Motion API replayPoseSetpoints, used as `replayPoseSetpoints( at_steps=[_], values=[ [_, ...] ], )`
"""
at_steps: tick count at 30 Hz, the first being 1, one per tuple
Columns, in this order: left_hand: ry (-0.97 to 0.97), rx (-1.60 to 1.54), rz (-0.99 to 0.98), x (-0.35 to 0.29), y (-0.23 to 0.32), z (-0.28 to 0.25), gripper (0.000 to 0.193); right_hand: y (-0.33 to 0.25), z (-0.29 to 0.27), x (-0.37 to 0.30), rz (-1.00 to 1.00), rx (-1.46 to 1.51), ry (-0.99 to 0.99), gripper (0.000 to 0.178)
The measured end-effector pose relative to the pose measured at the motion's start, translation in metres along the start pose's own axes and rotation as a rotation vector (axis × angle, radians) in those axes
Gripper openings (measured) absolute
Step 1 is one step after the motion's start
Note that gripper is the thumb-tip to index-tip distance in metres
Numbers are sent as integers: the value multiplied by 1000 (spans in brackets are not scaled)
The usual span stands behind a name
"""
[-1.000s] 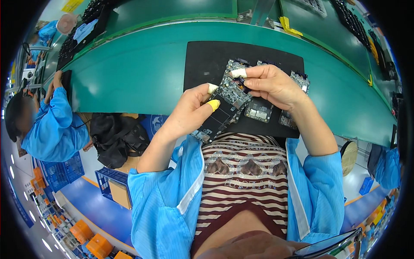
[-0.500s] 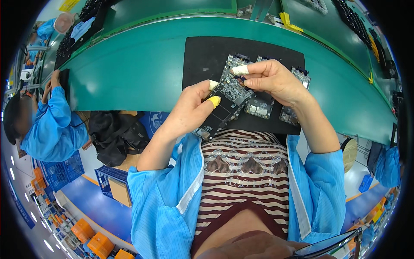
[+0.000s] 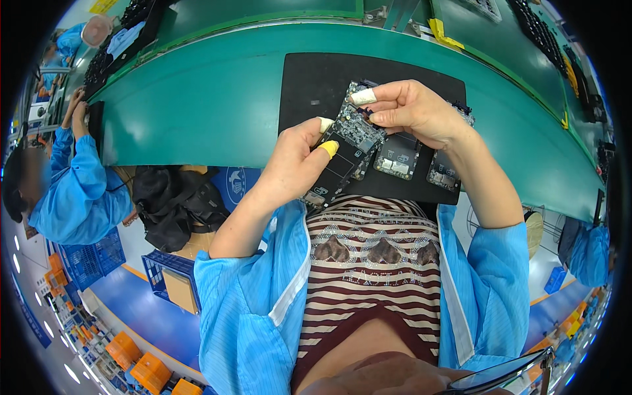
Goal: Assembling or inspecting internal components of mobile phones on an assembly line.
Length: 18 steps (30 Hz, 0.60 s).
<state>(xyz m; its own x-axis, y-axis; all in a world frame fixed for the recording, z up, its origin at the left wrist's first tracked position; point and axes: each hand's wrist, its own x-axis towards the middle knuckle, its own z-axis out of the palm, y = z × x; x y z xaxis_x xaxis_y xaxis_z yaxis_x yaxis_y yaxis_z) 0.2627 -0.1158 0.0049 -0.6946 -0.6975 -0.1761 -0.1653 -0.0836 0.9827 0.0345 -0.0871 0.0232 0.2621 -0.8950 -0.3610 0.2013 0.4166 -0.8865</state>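
My left hand [image 3: 289, 161] grips a long black circuit board [image 3: 339, 164] by its left edge, thumb on top; white and yellow covers sit on its fingertips. The board is tilted above the black mat, its upper part crowded with small components. At its upper right end, my right hand [image 3: 411, 115] pinches at a dark connector, with a white cover on the index finger. Whether a small part lies between those fingertips is hidden. Behind the held board another circuit board [image 3: 355, 89] shows in part. Two more boards, a middle one [image 3: 396, 158] and a right one [image 3: 442, 171], lie on the mat.
The black mat [image 3: 309, 79] lies on a green workbench [image 3: 197, 112]. Along the far side runs a raised rail with a yellow strip [image 3: 444, 34]. At the left a co-worker in a blue smock [image 3: 82, 197] sits by the bench. A black bag [image 3: 178, 207] and a blue crate [image 3: 161, 270] stand below.
The held board has turned slightly more upright. My right hand has shifted a little up and left at its upper end, while my left hand keeps its grip.
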Motion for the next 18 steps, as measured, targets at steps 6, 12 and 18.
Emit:
replayPoseSetpoints(
  at_steps=[6, 12, 18],
  values=[
    [-37, -33, -45, 2, 2, -1, 13, -9, -3, 2, 67, -69, -18, 36],
    [-85, -4, -86, 1, 2, -3, 19, -8, -1, 2, 84, -81, 9, 37],
    [-50, 78, -83, -2, 0, 1, 20, 4, -1, 3, 50, 14, 60, 37]
  ],
)
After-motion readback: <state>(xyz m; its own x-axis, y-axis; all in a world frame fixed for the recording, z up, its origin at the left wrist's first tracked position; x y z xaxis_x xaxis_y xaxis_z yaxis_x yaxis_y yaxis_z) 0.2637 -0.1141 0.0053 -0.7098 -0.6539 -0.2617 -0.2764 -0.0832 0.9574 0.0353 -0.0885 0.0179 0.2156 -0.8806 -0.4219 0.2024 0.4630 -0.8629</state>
